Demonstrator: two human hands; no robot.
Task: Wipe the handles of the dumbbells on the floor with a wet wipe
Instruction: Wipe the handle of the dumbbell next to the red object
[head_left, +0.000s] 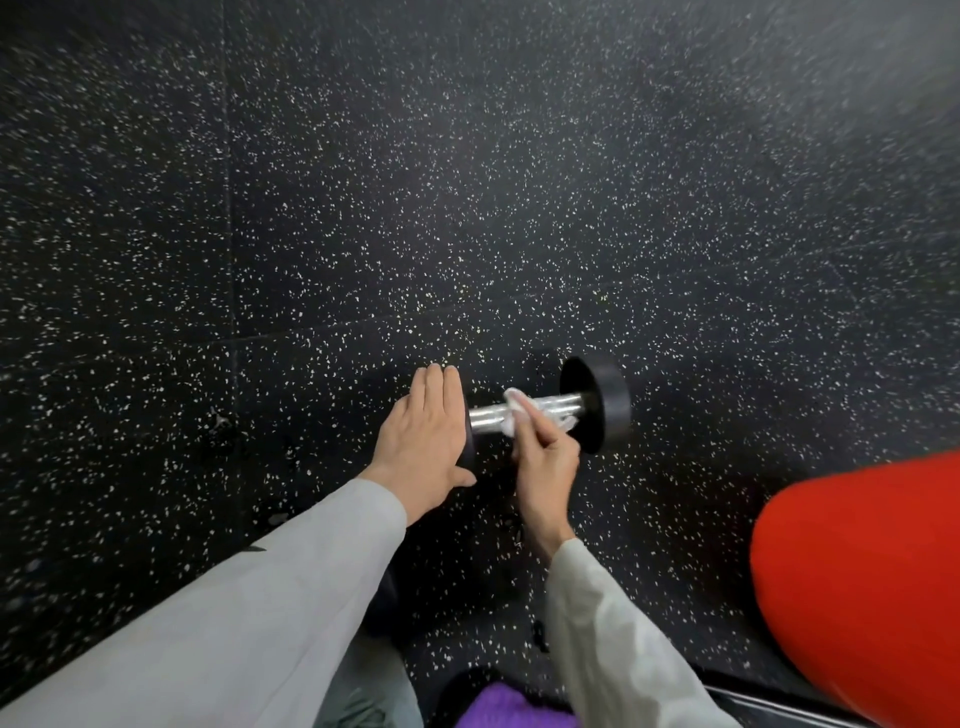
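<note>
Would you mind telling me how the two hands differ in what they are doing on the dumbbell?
The left hand lies flat with straight fingers on the dumbbell's near-left weight, while the right hand curls around a white wet wipe on the chrome handle. The left holds nothing; the right grips. Both wear pale grey sleeves.

1. Black rubber floor (467, 182) flecked with white specks fills most of the view, with tile seams crossing it at the left and through the middle.
2. A large, smooth red rounded object (862, 582) sits at the lower right edge.
3. A purple fuzzy item (514, 709) shows at the bottom edge, partly cut off.
</note>
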